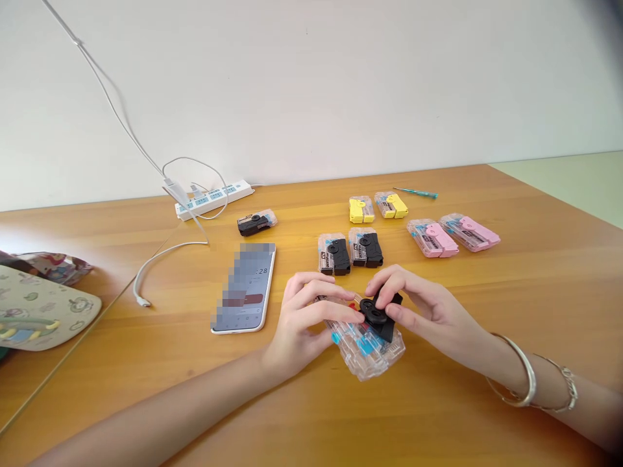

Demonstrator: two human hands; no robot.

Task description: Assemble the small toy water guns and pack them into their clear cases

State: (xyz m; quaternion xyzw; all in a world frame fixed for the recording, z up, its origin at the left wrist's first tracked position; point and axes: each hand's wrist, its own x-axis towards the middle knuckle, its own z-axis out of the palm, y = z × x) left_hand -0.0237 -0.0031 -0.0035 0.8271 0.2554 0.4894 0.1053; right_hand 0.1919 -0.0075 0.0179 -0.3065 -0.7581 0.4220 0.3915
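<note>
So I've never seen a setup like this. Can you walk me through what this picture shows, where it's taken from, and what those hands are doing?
There's no machine here: these are a person's two bare hands, and the picture comes from a camera worn on their head, looking forward and down. The left hand holds a clear plastic pack with blue parts inside. The right hand, with bangles at its wrist, pinches a black part with a round knob on that pack. On the wooden table lie black packs, yellow packs, pink packs, a phone with a blurred screen, a small screwdriver, a white power strip and a white cable.
</note>
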